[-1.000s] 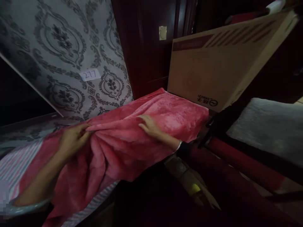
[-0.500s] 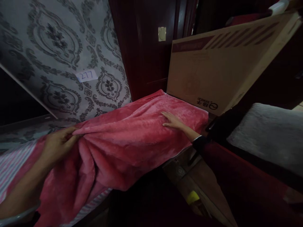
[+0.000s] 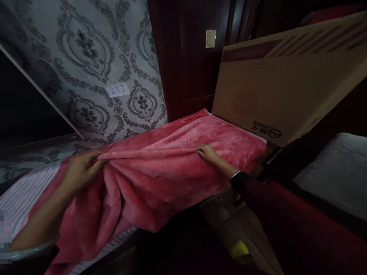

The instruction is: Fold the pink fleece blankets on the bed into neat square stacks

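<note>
A pink plush blanket (image 3: 160, 172) lies bunched across a bed with a pink-and-white striped sheet (image 3: 23, 191). My left hand (image 3: 82, 170) is closed on a fold of the blanket at the left. My right hand (image 3: 208, 152) pinches the same raised fold further right, near the blanket's far end. The fold runs taut between the two hands. Below it the blanket hangs over the bed's edge.
A grey patterned wall panel (image 3: 86, 61) with a label "277" (image 3: 117, 90) rises behind the bed. A large flat cardboard box (image 3: 281, 80) leans at the right. Dark red wooden door (image 3: 189, 57) behind. A grey cushion (image 3: 338, 172) lies at the far right.
My right hand slid right along the blanket, lay flat on it, and has now closed on the fold. My left hand kept its grip and the fold has tightened.
</note>
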Demonstrator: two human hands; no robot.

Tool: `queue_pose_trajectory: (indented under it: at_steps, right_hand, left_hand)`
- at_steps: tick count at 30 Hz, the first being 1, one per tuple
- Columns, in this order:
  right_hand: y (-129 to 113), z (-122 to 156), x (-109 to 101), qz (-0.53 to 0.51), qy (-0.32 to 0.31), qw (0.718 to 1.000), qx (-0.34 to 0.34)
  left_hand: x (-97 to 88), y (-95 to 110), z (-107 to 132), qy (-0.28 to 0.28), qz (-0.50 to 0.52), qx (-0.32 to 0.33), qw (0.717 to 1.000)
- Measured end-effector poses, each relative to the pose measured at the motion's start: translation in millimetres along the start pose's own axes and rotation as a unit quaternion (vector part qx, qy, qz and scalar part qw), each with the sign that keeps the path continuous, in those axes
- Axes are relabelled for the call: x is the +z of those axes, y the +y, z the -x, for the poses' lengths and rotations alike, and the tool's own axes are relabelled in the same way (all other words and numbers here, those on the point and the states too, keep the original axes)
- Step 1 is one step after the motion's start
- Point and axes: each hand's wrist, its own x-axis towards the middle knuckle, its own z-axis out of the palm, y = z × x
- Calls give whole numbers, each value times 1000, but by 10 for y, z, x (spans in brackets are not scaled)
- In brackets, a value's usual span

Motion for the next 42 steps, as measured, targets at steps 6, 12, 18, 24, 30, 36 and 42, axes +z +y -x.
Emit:
queue_pose_trajectory:
  at_steps: [6, 12, 18, 24, 30, 36, 42]
  right_hand:
    - [-8, -221, -475, 17, 76, 997, 19]
    - [-340, -614, -1137, 14, 154, 986, -58]
    - [-860, -786, -1234, -29, 181, 978, -97]
    - [-1340, -819, -928, -35, 145, 983, -108]
    - [-1691, -678, -614, 15, 65, 992, -111]
    - [-1906, -372, -371, 15, 10, 991, -130]
    - [-1655, -151, -181, -104, 15, 983, -148]
  left_hand:
    - [-2, -26, -108, -25, -15, 2, 1000]
    - [-205, -103, -298, 21, 5, 0, 1000]
    - [-430, -353, -393, 58, 5, -45, 997]
    - [-399, -668, -407, -5, -167, -114, 979]
    - [-49, -272, -281, 6, -109, -52, 993]
    - [749, 674, -174, -14, 177, 212, 961]
    - [1115, 892, -177, -125, 169, 191, 959]
